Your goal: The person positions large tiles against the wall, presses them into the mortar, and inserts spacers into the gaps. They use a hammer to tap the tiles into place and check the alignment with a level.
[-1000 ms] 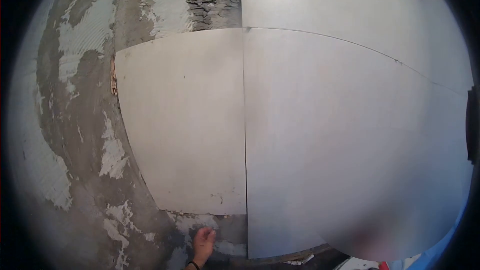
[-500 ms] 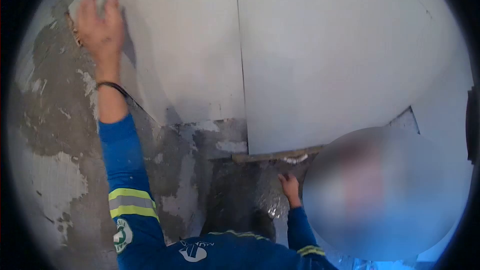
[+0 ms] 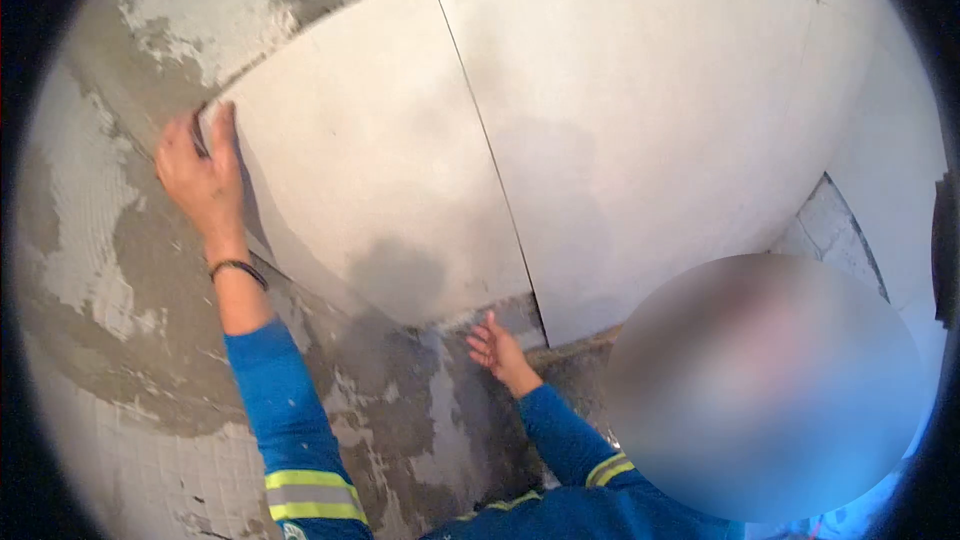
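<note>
Left hand (image 3: 204, 178) is curving around the corner of a smooth, pale panel (image 3: 380, 140), its grip impossible to tell; right hand (image 3: 500, 352) is hovering open near the lower edge. The panel is sitting beside a larger slab (image 3: 640, 130) on a rough, mortar-streaked wall (image 3: 160, 360); a blurred oval (image 3: 765, 390) is hiding the lower right.

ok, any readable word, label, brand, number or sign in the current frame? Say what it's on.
No readable text.
Left sleeve: sliver of a pale badge, cut off at the frame's bottom edge, unreadable.
Left tile, right tile: no lettering visible.
Wall: none visible.
</note>
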### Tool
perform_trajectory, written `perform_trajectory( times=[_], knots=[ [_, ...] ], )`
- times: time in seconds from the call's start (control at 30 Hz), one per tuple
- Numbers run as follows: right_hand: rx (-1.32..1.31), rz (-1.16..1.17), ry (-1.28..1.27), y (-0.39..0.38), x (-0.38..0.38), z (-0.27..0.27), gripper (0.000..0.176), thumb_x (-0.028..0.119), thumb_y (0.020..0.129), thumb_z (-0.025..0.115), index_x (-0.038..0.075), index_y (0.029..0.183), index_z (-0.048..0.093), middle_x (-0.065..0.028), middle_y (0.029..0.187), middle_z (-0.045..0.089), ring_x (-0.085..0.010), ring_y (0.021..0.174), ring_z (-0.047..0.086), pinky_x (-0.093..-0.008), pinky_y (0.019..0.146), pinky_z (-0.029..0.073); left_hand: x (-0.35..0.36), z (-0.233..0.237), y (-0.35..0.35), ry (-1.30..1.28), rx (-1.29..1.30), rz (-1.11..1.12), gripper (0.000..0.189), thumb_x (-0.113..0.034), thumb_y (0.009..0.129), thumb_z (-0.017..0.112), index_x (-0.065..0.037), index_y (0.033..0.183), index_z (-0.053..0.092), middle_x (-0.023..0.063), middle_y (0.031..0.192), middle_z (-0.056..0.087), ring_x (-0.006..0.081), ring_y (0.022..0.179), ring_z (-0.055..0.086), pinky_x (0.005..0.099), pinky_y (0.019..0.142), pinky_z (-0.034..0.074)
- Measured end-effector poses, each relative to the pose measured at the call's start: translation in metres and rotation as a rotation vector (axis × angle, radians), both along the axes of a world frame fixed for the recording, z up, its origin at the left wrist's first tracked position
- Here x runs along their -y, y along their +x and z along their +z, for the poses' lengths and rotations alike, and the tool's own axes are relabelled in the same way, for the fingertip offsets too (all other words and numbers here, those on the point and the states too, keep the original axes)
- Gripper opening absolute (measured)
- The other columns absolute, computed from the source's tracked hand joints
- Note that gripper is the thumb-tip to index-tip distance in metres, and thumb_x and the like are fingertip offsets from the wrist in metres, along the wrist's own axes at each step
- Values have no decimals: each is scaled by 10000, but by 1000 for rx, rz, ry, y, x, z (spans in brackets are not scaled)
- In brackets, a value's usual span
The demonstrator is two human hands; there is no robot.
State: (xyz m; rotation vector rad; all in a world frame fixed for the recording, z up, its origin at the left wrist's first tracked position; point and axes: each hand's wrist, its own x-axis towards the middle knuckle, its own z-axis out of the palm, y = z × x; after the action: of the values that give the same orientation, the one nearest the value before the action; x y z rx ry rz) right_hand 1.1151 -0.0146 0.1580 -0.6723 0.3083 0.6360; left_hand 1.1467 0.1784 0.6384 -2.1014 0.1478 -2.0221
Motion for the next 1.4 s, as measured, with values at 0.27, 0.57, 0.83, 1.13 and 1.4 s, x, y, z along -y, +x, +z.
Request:
perform_trajectory(
  times=[0.27, 0.57, 0.83, 1.13, 1.4],
  knots=[
    [15, -401, 36, 26, -40, 4, 412, 461, 884, 604, 142, 1135, 530, -17, 1015, 558, -172, 948, 569, -376, 762, 480, -2, -4, -3, -68, -4, -81, 354, -341, 832, 700, -25, 983, 644, 119, 951, 622, 273, 910, 541, 362, 829, 421],
    [7, -531, 79, 34, -44, -2, 267, 360, 889, 638, 118, 976, 569, -21, 817, 581, -126, 705, 602, -246, 559, 475, -1, -1, -5, -78, -21, -97, 340, -330, 824, 713, -20, 936, 630, 105, 906, 593, 256, 874, 531, 358, 795, 423],
    [-32, -556, 105, 33, -42, 2, 250, 328, 895, 635, 89, 939, 574, -10, 811, 593, -111, 681, 603, -226, 547, 462, 2, -4, -5, -92, -24, -121, 314, -292, 819, 723, -44, 992, 640, 72, 918, 585, 235, 869, 509, 353, 818, 405],
    [0, -614, 51, 36, -44, -4, 269, 333, 890, 639, 72, 845, 589, -19, 719, 587, -115, 607, 579, -228, 498, 454, 2, -7, -5, -104, -29, -106, 317, -291, 827, 719, -35, 998, 643, 83, 904, 566, 230, 877, 498, 342, 801, 408],
    [91, -561, 90, 31, -37, 3, 276, 335, 895, 631, 69, 921, 567, -27, 747, 585, -116, 630, 576, -227, 519, 446, 6, -7, -7, -141, -49, -74, 310, -280, 832, 715, -23, 987, 639, 91, 885, 561, 236, 858, 492, 347, 789, 408]
  ],
)
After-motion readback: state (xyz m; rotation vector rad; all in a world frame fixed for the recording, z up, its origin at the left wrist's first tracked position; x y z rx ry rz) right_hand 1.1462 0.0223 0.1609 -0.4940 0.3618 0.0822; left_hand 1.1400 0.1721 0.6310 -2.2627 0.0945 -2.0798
